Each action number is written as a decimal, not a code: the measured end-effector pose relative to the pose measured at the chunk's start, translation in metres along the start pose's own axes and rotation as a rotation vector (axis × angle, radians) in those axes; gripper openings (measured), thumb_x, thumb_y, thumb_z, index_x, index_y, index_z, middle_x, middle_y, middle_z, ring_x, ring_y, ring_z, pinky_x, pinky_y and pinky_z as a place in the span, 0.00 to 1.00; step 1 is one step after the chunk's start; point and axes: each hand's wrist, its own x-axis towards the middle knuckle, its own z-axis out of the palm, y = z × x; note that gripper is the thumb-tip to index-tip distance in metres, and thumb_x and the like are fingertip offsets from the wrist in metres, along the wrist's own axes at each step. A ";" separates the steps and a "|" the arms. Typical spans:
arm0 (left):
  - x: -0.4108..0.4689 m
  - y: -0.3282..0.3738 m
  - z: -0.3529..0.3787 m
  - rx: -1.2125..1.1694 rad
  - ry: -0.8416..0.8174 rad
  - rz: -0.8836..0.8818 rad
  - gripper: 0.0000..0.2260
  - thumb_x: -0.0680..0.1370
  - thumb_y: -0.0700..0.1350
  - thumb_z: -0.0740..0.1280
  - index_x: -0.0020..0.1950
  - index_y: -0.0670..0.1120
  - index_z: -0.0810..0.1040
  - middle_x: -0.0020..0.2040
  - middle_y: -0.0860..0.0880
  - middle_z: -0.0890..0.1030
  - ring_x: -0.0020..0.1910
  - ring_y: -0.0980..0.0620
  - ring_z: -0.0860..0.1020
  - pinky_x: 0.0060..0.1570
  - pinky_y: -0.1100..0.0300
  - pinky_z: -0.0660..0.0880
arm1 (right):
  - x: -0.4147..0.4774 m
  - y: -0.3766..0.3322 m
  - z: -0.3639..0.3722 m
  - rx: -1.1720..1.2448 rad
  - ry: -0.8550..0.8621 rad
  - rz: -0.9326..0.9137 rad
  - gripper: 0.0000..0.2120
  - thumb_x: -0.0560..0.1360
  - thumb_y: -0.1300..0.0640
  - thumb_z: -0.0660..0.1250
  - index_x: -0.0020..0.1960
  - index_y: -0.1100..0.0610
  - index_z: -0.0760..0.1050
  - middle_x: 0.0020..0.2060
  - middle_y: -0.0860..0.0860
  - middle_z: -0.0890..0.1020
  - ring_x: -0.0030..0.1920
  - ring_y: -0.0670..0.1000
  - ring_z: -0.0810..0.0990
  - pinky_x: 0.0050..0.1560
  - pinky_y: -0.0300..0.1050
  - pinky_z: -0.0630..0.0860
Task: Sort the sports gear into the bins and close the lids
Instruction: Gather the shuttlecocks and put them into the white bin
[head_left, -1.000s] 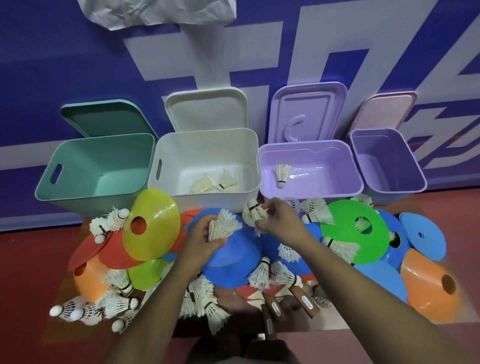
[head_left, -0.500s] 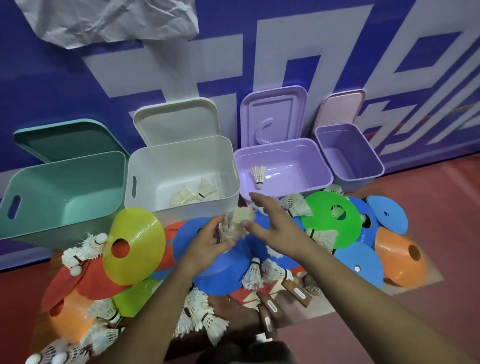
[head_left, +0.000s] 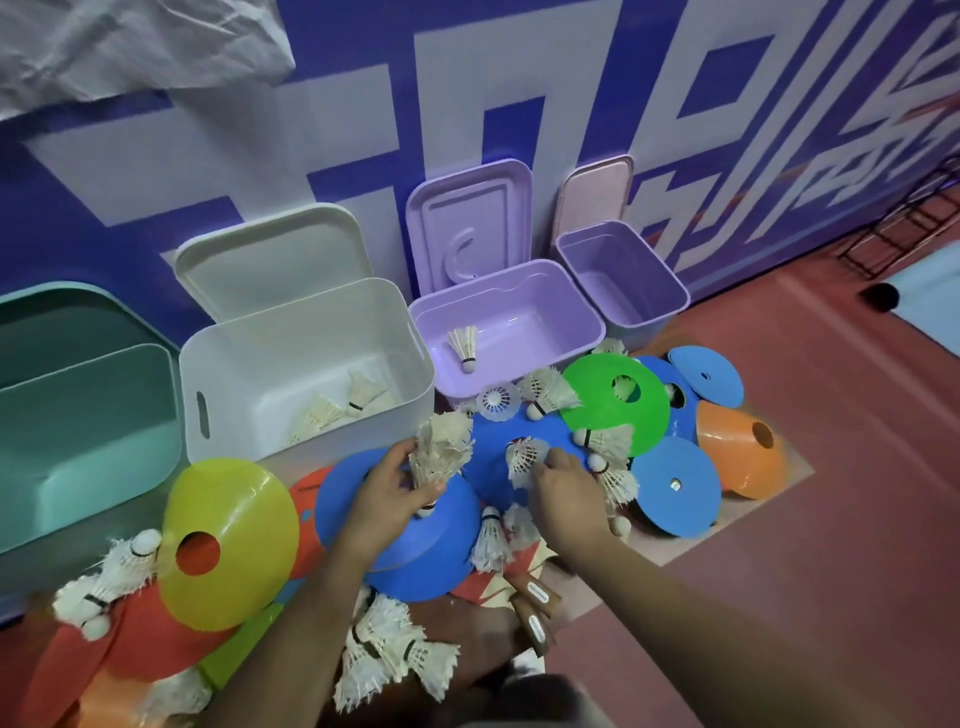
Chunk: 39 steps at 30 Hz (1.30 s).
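Against the blue wall four bins stand unlidded, few shuttlecocks inside the white bin (head_left: 306, 374); before it, shuttlecocks (head_left: 440, 457) are clutched by the left hand (head_left: 387, 501), another (head_left: 525, 460) pinched by the right hand (head_left: 566, 493).

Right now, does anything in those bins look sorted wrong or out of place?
Yes. One shuttlecock lies alone in the lilac bin, while others sit in the white bin, so the same gear is split across two bins. The teal bin and the far purple bin look empty.
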 end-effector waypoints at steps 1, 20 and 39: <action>0.000 0.000 -0.003 0.011 -0.002 -0.002 0.21 0.74 0.34 0.71 0.63 0.51 0.72 0.56 0.51 0.82 0.51 0.58 0.81 0.46 0.64 0.79 | 0.000 0.000 0.000 0.021 0.055 -0.003 0.03 0.64 0.64 0.70 0.35 0.62 0.76 0.34 0.57 0.75 0.36 0.60 0.77 0.28 0.47 0.66; 0.002 0.043 -0.087 0.238 0.062 0.220 0.24 0.72 0.39 0.74 0.64 0.55 0.73 0.59 0.52 0.77 0.56 0.56 0.78 0.57 0.61 0.74 | 0.036 -0.096 -0.114 0.731 0.245 -0.274 0.07 0.81 0.57 0.60 0.45 0.56 0.73 0.34 0.47 0.78 0.35 0.46 0.75 0.38 0.47 0.72; 0.085 0.038 -0.162 0.702 0.284 -0.008 0.24 0.74 0.43 0.72 0.69 0.48 0.71 0.64 0.47 0.73 0.63 0.50 0.73 0.62 0.58 0.68 | 0.195 -0.153 -0.047 0.501 -0.081 -0.291 0.13 0.77 0.56 0.64 0.59 0.61 0.77 0.53 0.55 0.81 0.53 0.54 0.78 0.52 0.44 0.73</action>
